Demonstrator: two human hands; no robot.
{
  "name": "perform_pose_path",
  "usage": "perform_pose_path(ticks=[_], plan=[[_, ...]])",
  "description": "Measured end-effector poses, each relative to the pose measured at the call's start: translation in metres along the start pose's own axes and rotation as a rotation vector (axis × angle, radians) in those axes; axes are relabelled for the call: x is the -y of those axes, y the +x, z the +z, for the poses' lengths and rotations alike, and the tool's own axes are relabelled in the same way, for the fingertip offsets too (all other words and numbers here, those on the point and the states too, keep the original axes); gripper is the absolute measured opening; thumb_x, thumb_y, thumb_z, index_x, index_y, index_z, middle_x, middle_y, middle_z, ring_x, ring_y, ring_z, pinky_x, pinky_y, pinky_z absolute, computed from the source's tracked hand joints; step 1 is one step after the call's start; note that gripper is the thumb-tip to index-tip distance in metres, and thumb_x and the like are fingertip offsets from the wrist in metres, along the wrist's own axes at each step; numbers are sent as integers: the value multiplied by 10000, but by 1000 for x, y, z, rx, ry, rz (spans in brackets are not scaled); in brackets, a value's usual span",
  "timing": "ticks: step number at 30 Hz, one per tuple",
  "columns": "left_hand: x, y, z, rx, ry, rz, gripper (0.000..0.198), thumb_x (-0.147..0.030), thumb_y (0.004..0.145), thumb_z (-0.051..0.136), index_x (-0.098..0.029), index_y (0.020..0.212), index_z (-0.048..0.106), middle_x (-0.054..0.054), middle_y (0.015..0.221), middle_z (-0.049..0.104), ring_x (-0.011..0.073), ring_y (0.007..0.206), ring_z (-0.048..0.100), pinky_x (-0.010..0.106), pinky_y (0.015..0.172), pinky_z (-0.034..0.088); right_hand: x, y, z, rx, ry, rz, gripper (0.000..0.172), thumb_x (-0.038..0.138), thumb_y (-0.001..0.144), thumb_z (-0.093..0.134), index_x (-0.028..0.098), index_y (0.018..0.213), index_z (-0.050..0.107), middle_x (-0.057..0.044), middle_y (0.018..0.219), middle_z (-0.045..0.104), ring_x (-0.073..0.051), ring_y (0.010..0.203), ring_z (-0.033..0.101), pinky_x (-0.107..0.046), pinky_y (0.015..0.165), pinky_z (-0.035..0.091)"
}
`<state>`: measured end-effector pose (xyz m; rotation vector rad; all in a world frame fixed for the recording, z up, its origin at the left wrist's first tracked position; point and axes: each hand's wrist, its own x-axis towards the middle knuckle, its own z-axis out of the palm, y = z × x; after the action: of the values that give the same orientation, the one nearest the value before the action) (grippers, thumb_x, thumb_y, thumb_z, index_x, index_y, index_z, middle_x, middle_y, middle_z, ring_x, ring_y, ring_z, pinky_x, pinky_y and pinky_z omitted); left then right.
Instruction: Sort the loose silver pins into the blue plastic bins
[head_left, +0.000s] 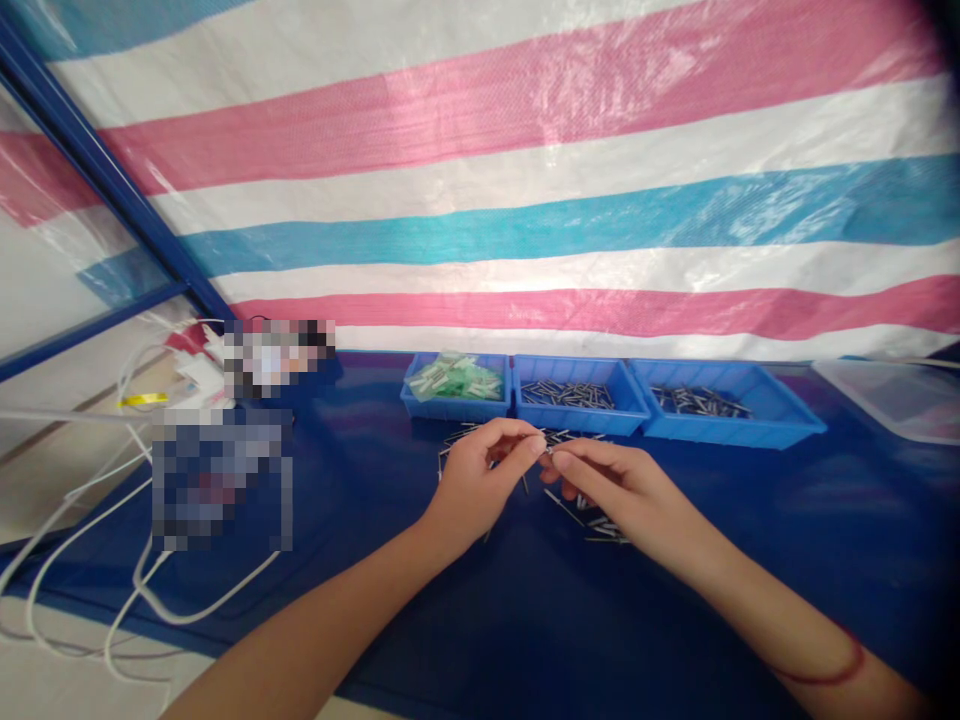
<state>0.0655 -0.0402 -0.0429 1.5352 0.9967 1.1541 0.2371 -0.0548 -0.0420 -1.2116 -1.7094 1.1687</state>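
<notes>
My left hand [480, 480] and my right hand [626, 490] meet above the blue tabletop, thumb and fingers of each pinched closed. Between the fingertips, at my right thumb, a small silvery piece [550, 451] shows, mostly hidden; it may be a blind rivet. What the left fingertips grip is covered. Loose thin metal pins that look like blind rivets [564, 507] lie on the table under and around both hands. A further small group of these rivets [606, 528] rests beside my right wrist.
Behind my hands stand three blue bins: the left bin [457, 408] holds green-and-white pieces in clear plastic [455, 378], the middle bin [581, 418] and right bin [780, 415] hold metal rivets. A clear plastic container [892, 400] sits far right. White cables [206, 612] hang at left.
</notes>
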Motion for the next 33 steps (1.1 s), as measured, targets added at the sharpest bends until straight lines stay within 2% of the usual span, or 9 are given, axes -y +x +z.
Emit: perform_pose_path(ticks=[4, 8, 13, 19, 22, 25, 28, 31, 33], plan=[[0, 1, 2, -1, -127, -40, 133, -260, 794, 644, -153, 872, 652, 16, 840, 671, 123, 764, 611, 220, 720, 470, 0, 0, 0, -22, 56, 15, 302, 447, 855, 549, 189, 882, 704, -23, 764, 655, -120, 649, 582, -228, 591, 463], [0, 1, 4, 1, -242, -100, 157, -285, 763, 674, -143, 824, 645, 18, 804, 665, 119, 732, 601, 230, 708, 465, -1, 1, 1, -117, 107, 10, 259, 421, 797, 635, 193, 899, 706, -19, 764, 676, -129, 669, 607, -238, 625, 497], [-2, 1, 4, -13, -223, -142, 211, -331, 750, 690, -144, 845, 668, 23, 784, 662, 120, 704, 581, 240, 694, 451, -4, 1, -1, -265, 156, -65, 217, 388, 744, 695, 212, 869, 711, -42, 866, 717, -174, 766, 662, -290, 701, 541], [0, 0, 4, 70, -136, -170, 269, -391, 789, 646, -136, 874, 662, 14, 744, 636, 107, 649, 544, 223, 630, 421, -1, -5, -3, -350, -21, -228, 127, 330, 763, 690, 227, 837, 687, -27, 831, 691, -159, 736, 634, -274, 632, 516], [1, -1, 2, 182, 19, -131, 300, -415, 864, 546, -137, 882, 655, 9, 726, 618, 104, 639, 528, 214, 606, 402, -1, -7, -3, -326, -119, -275, 121, 335, 800, 653, 215, 783, 648, -21, 773, 652, -153, 715, 605, -275, 625, 489], [-3, -1, -1, 246, 265, -36, 320, -412, 914, 467, -155, 972, 649, 27, 852, 648, 119, 706, 552, 224, 640, 414, -4, -5, -12, -364, -204, -258, 158, 367, 825, 617, 215, 791, 637, -17, 767, 643, -150, 688, 591, -276, 608, 474], [-5, -2, -7, 262, 515, 92, 322, -370, 920, 473, -170, 1146, 587, 43, 993, 653, 141, 798, 577, 262, 750, 439, -9, 1, -36, -533, -328, -217, 210, 423, 819, 603, 221, 848, 654, -29, 833, 670, -173, 713, 608, -299, 615, 477], [-3, -3, -11, 291, 835, 229, 295, -355, 914, 486, -189, 1128, 606, 62, 1095, 633, 202, 966, 554, 349, 871, 407, -15, 3, -69, -748, -541, -105, 273, 475, 829, 552, 241, 927, 653, -41, 818, 668, -210, 703, 614, -354, 638, 472], [0, -4, -12, 298, 1024, 277, 291, -380, 912, 488, -209, 1103, 626, 66, 1166, 608, 245, 1056, 512, 395, 882, 386, -23, 2, -91, -819, -704, -35, 285, 491, 857, 489, 264, 957, 630, -46, 772, 642, -234, 689, 608, -395, 660, 460]])
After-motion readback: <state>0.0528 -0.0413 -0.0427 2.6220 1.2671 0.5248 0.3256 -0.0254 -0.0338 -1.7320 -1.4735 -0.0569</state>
